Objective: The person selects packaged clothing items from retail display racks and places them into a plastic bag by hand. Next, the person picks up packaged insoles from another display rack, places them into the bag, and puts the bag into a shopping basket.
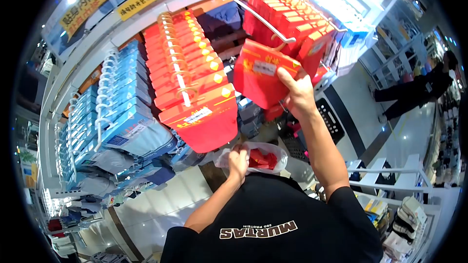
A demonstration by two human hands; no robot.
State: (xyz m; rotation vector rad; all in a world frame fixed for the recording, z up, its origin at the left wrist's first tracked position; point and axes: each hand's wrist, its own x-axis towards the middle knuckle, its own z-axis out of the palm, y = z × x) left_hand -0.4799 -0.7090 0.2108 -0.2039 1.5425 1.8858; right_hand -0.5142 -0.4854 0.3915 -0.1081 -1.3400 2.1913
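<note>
My right hand [298, 90] is closed on a red package [261, 75] with a white label, its thumb on the front. The package is at the tip of a white display hook [263, 19]; whether it still hangs there I cannot tell. Lower down, my left hand [238, 161] grips the rim of a translucent white plastic bag [276, 158] with red items [262, 159] inside. A long row of red packages [204, 117] hangs left of the right hand, and more red packages [287, 14] hang behind it.
Blue packages [141, 129] hang on hooks at the left. A black crate [329, 119] lies right of my right forearm. A person in dark clothes [431, 85] is in the aisle at the far right. White racks [390, 178] with socks stand at the lower right.
</note>
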